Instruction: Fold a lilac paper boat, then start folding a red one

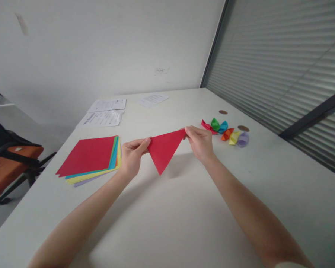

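A red paper triangle [166,149] hangs above the table between my two hands, its long edge on top and one point hanging down. My left hand [133,154] pinches its left corner between thumb and fingers. At the upper right corner, my right hand [198,141] is closed on the paper in the same way. To the left on the table lies a fanned stack of coloured paper sheets [88,156], red on top, with green, blue, orange, yellow and purple edges showing. Several small folded paper pieces [227,134] in different colours sit beyond my right hand.
Printed papers [104,117] lie at the back left of the white table [162,227], and another printed sheet [153,99] lies near the wall. Two round brown holes [243,128] mark the right side. Blinds [281,67] border the right edge; an orange chair [13,160] stands left.
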Motion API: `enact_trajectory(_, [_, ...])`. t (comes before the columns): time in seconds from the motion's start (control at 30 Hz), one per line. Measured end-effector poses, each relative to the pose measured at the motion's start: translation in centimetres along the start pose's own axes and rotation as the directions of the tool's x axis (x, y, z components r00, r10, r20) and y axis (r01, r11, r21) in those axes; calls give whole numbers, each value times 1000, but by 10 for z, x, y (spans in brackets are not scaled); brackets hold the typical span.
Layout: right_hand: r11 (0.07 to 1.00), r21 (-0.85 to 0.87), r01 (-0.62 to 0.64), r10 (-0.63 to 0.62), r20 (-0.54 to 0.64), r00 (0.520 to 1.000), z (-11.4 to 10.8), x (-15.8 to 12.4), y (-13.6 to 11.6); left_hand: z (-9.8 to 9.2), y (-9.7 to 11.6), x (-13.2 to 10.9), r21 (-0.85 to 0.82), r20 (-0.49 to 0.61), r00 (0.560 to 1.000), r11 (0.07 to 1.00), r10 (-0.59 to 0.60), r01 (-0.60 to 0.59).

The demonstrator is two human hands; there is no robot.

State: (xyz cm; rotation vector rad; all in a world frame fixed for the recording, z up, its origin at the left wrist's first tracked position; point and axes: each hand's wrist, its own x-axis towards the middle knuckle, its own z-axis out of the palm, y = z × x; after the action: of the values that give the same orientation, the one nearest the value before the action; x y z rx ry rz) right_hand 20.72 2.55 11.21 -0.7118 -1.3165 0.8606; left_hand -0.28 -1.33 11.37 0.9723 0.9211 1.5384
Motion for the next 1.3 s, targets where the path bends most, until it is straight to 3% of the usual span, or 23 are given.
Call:
enact_trajectory(0.2, [998, -65, 0, -3, -41, 999, 1, -2, 1, -1, -3, 2, 31, -28, 1000, 999, 11, -11])
enact_trajectory(0.4, [993, 40, -108, 107, 36, 994, -2, -1, 5, -3, -5, 4, 46, -59, 998, 999, 9, -7])
enact_trajectory(0.5, [991, 40, -127, 127, 7, 992, -2, -1, 3, -3, -5, 5, 51, -63, 998, 999, 11, -8])
enact_trajectory(0.7, [996, -54, -69, 66, -61, 996, 0, 0, -2, -3, -5, 5, 64, -53, 998, 997, 45, -42])
enact_trajectory(0.83, [985, -62, -159, 158, -26, 987, -5, 4, 1, -5, -4, 5, 171, -72, 990, 980, 118, -104])
enact_trajectory(0.9, [976, -130, -172, 168, -45, 985, -10, 7, -1, -7, -5, 5, 229, -61, 990, 967, 127, -110])
enact_trajectory(0.97, [954, -284, -93, 71, -86, 994, -12, 8, -7, -9, -6, 6, 270, -24, 994, 958, 108, -98])
enact_trajectory(1.0, [920, -391, -14, -13, -68, 998, -13, 8, -12, -10, -7, 6, 294, -1, 995, 951, 98, -94])
enact_trajectory(1.07, [796, -577, 182, -131, 130, 983, -10, 4, -23, -9, -9, 4, 355, 47, 995, 930, 86, -97])
enact_trajectory(1.17, [640, -690, 338, -54, 398, 916, -1, -4, -36, -6, -10, -1, 439, 112, 991, 891, 72, -115])
enact_trajectory(1.3, [558, -729, 397, 80, 523, 849, 9, -12, -42, 0, -9, -7, 484, 165, 984, 864, 68, -141])
